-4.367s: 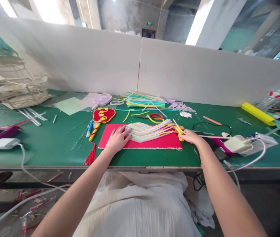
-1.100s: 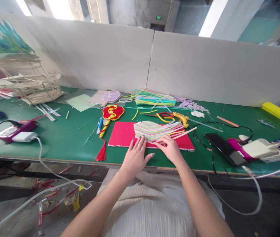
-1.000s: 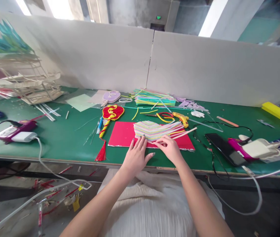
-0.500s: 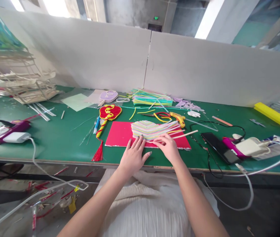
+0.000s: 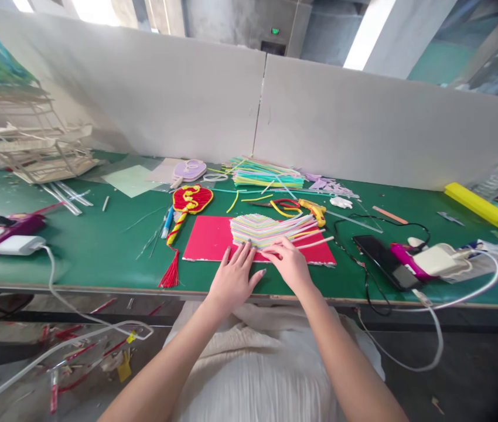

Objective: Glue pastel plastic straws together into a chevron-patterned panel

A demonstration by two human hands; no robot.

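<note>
A striped pastel piece made of pipe cleaners [image 5: 255, 228] lies on a red board [image 5: 207, 237], its loose ends fanning out to the right. My left hand [image 5: 234, 272] rests with fingers stretched flat on the lower left edge of the piece. Beside it, my right hand [image 5: 289, 264] pinches a pale pipe cleaner [image 5: 317, 242] along the lower edge; its free end sticks out to the right. The fingertips of both hands are close together and hide part of that edge.
A red and yellow fan [image 5: 191, 200] with a tassel lies left of the board. Behind are scissors [image 5: 284, 205], a yellow glue gun [image 5: 314, 211] and a bundle of pipe cleaners [image 5: 266, 176]. To the right lie a phone [image 5: 383, 261] and a power strip [image 5: 411, 262] with cables.
The free end of the pale pipe cleaner has come in leftward and lies lower, closer to the other strands. My right hand has shifted slightly left. The left hand stays pressed in place.
</note>
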